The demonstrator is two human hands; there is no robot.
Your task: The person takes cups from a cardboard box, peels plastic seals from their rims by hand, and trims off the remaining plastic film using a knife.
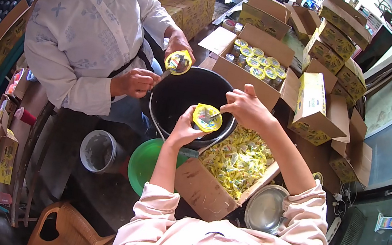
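Left fingers [188,115] clasp a yellow-lidded cup [202,122], right fingers [235,98] pinch a tool [217,115]; bucket [195,88] beneath, green basin [141,166] near.

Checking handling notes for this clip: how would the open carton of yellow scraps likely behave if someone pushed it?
The carton would probably feel light for its size, since the yellow scraps look thin and crumpled. The loose, uncovered pile might spill if tilted. Its cardboard sides would likely flex under a hard push.
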